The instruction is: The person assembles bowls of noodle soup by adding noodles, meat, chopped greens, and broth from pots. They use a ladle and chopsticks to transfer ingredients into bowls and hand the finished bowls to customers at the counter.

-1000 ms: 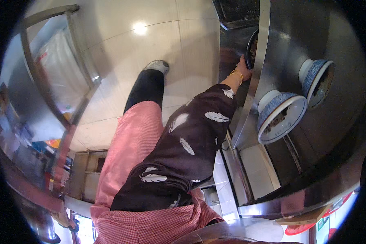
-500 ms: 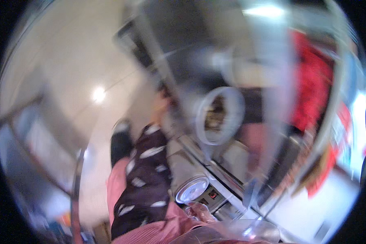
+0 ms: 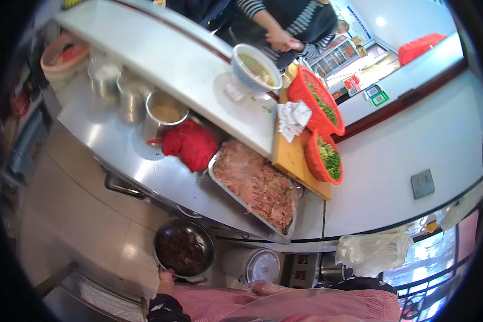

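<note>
Low at the left, my left hand (image 3: 167,277) grips the near edge of a round dark metal pot (image 3: 161,236). Dark brown, chopped food that looks like meat (image 3: 183,250) lies inside it. What seems to be my right hand (image 3: 264,288), covered in clear plastic, is close against my pink apron (image 3: 316,303). Its fingers cannot be made out. A lidded metal canister (image 3: 263,266) stands just beyond it, right of the pot.
A metal tray of shredded meat (image 3: 255,182), a red cloth (image 3: 190,145) and steel pots (image 3: 166,110) stand on the steel counter. Beyond are a soup bowl (image 3: 256,70) and red baskets of chopped greens (image 3: 326,158). A person in striped sleeves (image 3: 284,37) stands across the counter.
The earlier frame is heavily blurred. My view has swung toward the counter and the person beyond it. My left arm, stretched forward before, is now drawn in, its hand on the dark pot.
</note>
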The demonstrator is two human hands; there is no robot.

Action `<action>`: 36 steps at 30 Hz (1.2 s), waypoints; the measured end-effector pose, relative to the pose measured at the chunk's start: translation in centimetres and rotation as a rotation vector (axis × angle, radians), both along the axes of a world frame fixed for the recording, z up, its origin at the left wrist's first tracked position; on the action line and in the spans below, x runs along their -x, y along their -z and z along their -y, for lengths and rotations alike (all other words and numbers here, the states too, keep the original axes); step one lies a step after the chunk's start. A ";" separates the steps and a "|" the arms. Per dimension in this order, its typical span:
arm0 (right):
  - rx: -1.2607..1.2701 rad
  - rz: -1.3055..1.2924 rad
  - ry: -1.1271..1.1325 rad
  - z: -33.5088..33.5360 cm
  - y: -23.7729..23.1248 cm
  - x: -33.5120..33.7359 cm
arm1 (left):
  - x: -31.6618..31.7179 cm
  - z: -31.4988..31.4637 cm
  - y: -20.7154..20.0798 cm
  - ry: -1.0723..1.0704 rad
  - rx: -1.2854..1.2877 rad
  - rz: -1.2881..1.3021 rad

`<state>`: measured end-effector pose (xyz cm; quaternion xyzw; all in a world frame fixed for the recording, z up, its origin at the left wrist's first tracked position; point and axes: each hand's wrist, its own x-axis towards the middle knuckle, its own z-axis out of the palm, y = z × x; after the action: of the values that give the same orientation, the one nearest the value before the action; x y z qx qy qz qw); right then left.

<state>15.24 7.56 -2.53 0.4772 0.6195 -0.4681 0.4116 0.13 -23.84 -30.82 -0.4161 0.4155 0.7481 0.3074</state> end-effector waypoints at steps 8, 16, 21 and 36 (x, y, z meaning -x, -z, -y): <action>0.009 -0.531 -0.215 0.4 -6.5 -7.2 | -9.2 0.1 -11.5 0.116 -0.196 0.043; -0.178 -0.397 0.340 -0.5 -7.3 -20.6 | -11.3 -3.3 -20.3 0.412 -0.008 -0.137; -0.435 -0.527 0.788 0.1 -3.1 -19.8 | -9.3 -4.9 -23.2 0.944 0.134 -0.240; -0.503 0.170 0.587 6.8 -4.3 -9.6 | 4.8 -11.7 -28.0 1.569 0.058 -0.550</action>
<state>24.85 0.71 1.79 0.7570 0.5158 -0.3583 0.1806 -4.66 -12.15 -2.78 0.1844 0.6643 0.3808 0.6162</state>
